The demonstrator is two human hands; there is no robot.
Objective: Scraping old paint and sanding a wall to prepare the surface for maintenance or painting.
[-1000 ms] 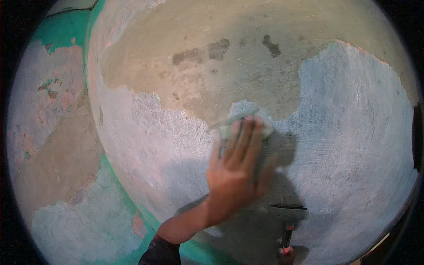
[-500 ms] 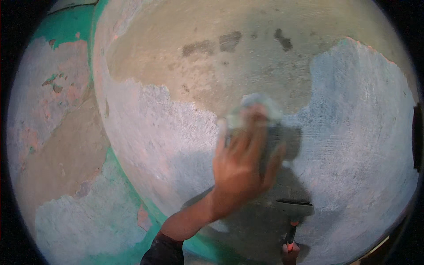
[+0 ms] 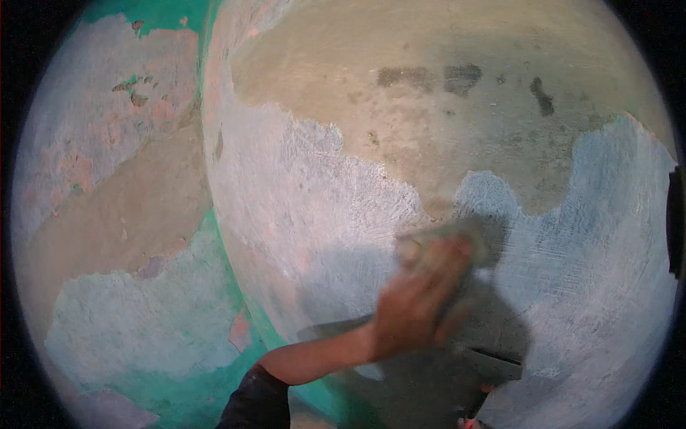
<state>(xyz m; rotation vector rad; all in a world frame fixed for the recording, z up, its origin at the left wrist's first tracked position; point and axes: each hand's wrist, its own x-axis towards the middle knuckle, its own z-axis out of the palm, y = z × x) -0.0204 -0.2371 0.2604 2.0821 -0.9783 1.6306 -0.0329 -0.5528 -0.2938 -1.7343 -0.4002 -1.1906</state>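
Note:
My left hand [image 3: 418, 289] reaches up from the lower left, back of the hand toward me, fingers bent over a flat pale grey-green piece [image 3: 439, 234]. Motion smears it, so its kind is unclear. It lies against or very near the wall [image 3: 357, 207], at the border between white coating and bare tan surface. Low in the picture a wide-bladed scraper [image 3: 496, 363] with a dark and orange handle tilts up. Of my right hand [image 3: 469, 424], only a sliver shows round that handle at the lower edge.
A green-edged corner [image 3: 227, 264] runs down the left, where another wall with peeling white, pink and green paint [image 3: 128, 314] meets this one. Dark patches [image 3: 461, 79] mark the tan area above. My shadow [image 3: 414, 393] falls over the lower wall. A dark object [image 3: 675, 222] stands at the right rim.
The view has shifted, so the wall sits farther right. My left hand has moved down along the wall with the flat piece. The scraper and my right hand sit lower in the picture.

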